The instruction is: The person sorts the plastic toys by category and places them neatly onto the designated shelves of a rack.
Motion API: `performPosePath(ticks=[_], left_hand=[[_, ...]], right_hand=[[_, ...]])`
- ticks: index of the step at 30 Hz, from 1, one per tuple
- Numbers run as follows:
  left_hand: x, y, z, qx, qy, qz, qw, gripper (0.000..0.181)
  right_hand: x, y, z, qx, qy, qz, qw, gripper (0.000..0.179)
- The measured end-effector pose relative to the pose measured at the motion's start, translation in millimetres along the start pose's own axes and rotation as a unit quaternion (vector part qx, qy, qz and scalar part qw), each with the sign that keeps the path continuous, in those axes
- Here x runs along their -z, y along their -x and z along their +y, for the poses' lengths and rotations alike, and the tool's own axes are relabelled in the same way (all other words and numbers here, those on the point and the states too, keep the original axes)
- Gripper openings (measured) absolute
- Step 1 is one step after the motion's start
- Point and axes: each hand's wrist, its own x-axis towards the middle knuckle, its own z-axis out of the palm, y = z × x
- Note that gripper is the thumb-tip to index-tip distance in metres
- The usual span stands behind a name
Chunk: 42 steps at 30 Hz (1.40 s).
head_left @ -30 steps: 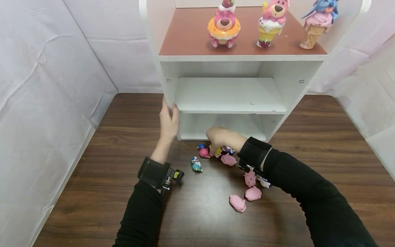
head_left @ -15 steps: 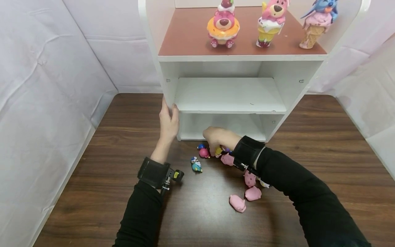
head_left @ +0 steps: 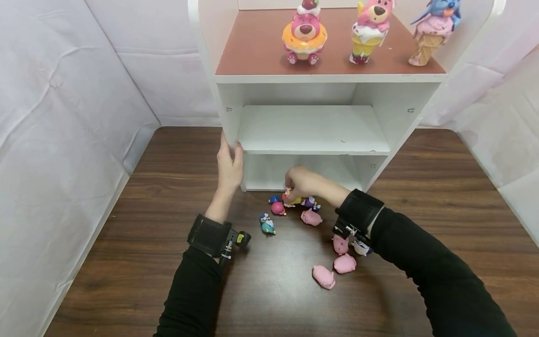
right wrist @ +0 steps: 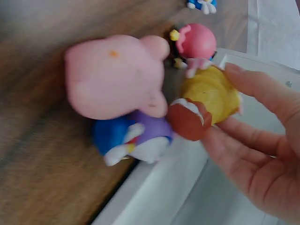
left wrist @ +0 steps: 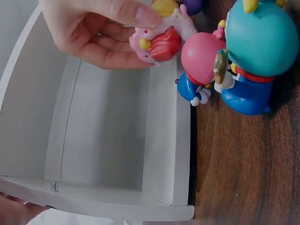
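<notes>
My right hand (head_left: pixel 302 180) pinches a small pink-and-white figurine with a red part (left wrist: pixel 161 43), close over the floor at the front edge of the bottom shelf. A yellow figurine with a brown top (right wrist: pixel 211 93) overlaps it in the right wrist view. Beside these lie a purple-and-blue figurine (head_left: pixel 309 202), a pink-and-blue one (head_left: pixel 278 208) and a teal-and-blue one (head_left: pixel 267 225). A pink pig (head_left: pixel 311 217) sits just below the hand. My left hand (head_left: pixel 229 171) rests against the left side of the white shelf unit (head_left: pixel 316 128), thumb along its front edge.
More pink pigs (head_left: pixel 345 263) and a white-and-purple figurine (head_left: pixel 360 247) lie on the dark wood surface (head_left: pixel 273 290) by the right forearm. On the brown top shelf (head_left: pixel 261 42) stand a pink bear (head_left: pixel 305 40), another bear in a cup (head_left: pixel 368 37) and a blue-topped cone figure (head_left: pixel 433 35).
My right hand has risen from among the figurines and shifted a little right, bringing the pink-and-white figurine into sight in its fingers. The left hand has stayed in place.
</notes>
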Motion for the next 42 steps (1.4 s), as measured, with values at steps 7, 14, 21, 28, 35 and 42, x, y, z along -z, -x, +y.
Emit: performPosePath(ticks=[7,14,21,28,35,42], left_hand=[[0.4,-0.7,1.3,0.008,0.002,0.001,1.0000,0.050],[-0.3,0.3,0.6,-0.002,0.005,0.003,1.0000,0.050],[-0.5,0.7,1.2,-0.002,0.006,0.003,1.0000,0.050],[-1.1,0.8,1.1,0.005,0.006,0.001,1.0000,0.050],[-1.0,1.0,-0.7,-0.001,0.011,-0.002,0.9999,0.050],[-1.2,1.2,-1.5,-0.006,0.017,-0.001,0.9998,0.050]], right_hand=[[-8,8.7,12,0.036,-0.083,0.058,0.9942,0.032],[-16,17.0,13,0.028,-0.079,0.048,0.9953,0.030],[-20,19.4,7,0.038,-0.035,0.044,0.9977,0.036],[-13,9.0,-5,0.018,0.019,-0.013,0.9996,0.045],[-6,-7.3,-26,-0.035,0.121,-0.104,0.9866,0.035],[-10,-15.1,-38,-0.025,0.218,-0.150,0.9640,0.028]])
